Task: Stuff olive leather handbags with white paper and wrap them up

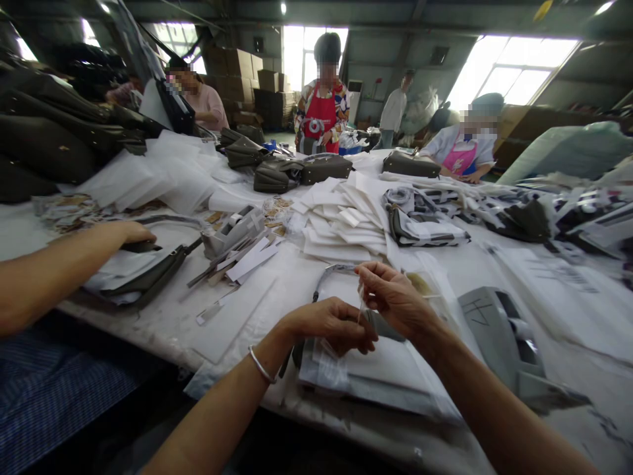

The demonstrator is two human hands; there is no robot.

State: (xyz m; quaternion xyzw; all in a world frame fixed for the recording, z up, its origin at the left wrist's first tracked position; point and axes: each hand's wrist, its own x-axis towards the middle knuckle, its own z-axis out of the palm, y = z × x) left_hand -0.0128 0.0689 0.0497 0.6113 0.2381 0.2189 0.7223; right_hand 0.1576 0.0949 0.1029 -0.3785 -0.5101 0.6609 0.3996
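In front of me lies a bag (380,382) covered with white sheets and clear film. Its handle (341,268), wrapped in plastic, arches up behind my hands. Pinched in the raised fingertips of my right hand (393,297) is a thin translucent strip (361,307), hanging down toward the other hand. My left hand (333,324), with a silver bangle on the wrist, is closed low over the bag. Its fingers curl downward, and what lies between them is hidden.
A tape dispenser (509,343) stands at right, another (235,231) at centre left. White sheets (346,218) are piled ahead. A co-worker's hand (131,232) touches a dark bag (153,277) at left. More dark bags (326,169) and several people are farther back.
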